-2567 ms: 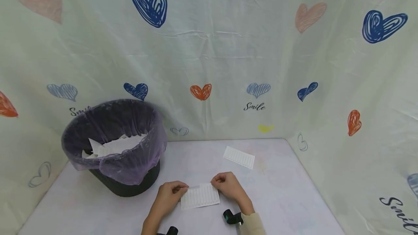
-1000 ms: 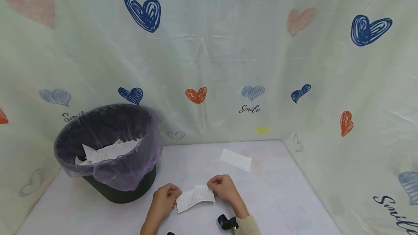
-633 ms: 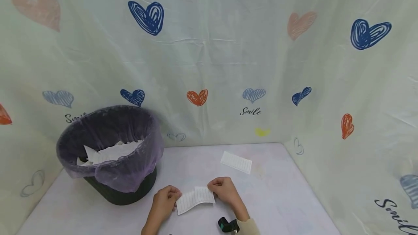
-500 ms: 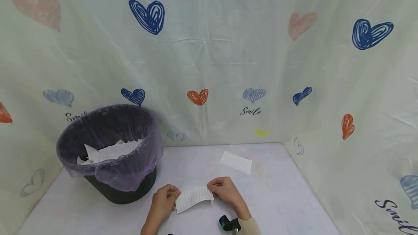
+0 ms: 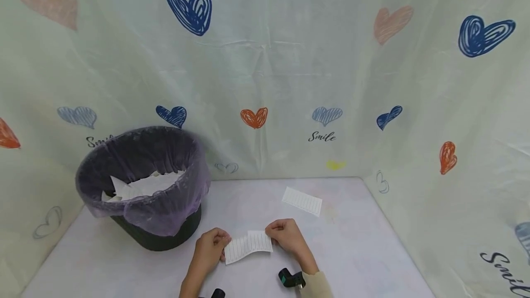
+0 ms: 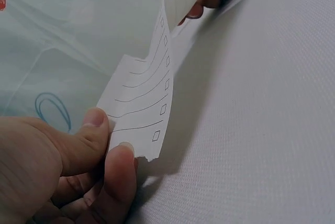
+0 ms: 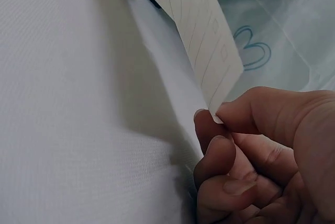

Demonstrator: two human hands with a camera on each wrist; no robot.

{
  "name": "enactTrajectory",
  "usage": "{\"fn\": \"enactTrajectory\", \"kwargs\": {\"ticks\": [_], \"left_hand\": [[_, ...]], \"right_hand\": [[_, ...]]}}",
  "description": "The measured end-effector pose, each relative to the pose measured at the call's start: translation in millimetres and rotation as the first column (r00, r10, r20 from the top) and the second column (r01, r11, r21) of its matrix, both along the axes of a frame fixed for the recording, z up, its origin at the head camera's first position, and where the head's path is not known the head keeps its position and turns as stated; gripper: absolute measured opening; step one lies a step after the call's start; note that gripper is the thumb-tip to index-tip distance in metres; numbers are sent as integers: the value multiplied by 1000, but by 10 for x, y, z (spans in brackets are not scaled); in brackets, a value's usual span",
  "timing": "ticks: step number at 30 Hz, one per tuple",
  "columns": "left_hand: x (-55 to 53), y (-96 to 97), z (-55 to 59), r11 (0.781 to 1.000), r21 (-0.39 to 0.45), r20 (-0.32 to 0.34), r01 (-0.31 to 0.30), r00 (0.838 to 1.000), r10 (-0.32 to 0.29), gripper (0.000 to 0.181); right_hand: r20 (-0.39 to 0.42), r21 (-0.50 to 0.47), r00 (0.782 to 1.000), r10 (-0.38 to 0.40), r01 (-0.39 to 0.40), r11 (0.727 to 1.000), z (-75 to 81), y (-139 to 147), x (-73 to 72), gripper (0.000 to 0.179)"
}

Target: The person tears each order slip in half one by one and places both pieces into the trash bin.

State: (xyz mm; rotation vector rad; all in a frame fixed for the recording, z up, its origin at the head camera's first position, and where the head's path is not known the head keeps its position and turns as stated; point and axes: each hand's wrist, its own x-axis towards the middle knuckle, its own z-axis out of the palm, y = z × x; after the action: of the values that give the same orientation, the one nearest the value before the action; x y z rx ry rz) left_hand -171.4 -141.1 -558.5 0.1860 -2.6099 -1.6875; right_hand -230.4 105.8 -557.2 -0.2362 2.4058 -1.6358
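A white slip of lined paper (image 5: 248, 246) with small printed checkboxes spans the gap between both hands, bowed in the middle and stepped along its far edge. Its left end is pinched between thumb and forefinger of my left hand (image 5: 210, 248); the left wrist view shows a ragged edge on the paper (image 6: 141, 106) by those fingers. My right hand (image 5: 288, 238) pinches the opposite end, thumb against forefinger, the other fingers curled below in the right wrist view. The paper casts a shadow on the white tabletop (image 7: 68, 103) close beneath it.
A black bin (image 5: 165, 236) lined with a purple bag (image 5: 165, 215) stands at the left, holding white paper pieces (image 5: 151, 185). Another lined slip (image 5: 302, 201) lies flat toward the back right. A curtain printed with hearts (image 5: 265, 59) closes off the back and sides.
Since the earliest frame the paper has gone from nearly flat to bowed upward in the middle. Both hands keep their pinch with little movement; the head view has shifted slightly.
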Motion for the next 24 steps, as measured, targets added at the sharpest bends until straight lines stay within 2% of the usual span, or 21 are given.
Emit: {"fn": "enactTrajectory", "kwargs": {"ticks": [6,15,24], "left_hand": [[-43,4,12,1000,-2,3,3,1000,-3,9],[-23,-1,33,1000,15,32,-3,999,3,10],[-14,-5,19,1000,22,14,-13,1000,12,11]], "right_hand": [[-5,2,1000,-15,15,1000,31,1,-14,13],[-10,15,1000,-18,18,1000,2,0,-3,13],[14,-4,1000,-21,21,1000,11,9,15,14]]}}
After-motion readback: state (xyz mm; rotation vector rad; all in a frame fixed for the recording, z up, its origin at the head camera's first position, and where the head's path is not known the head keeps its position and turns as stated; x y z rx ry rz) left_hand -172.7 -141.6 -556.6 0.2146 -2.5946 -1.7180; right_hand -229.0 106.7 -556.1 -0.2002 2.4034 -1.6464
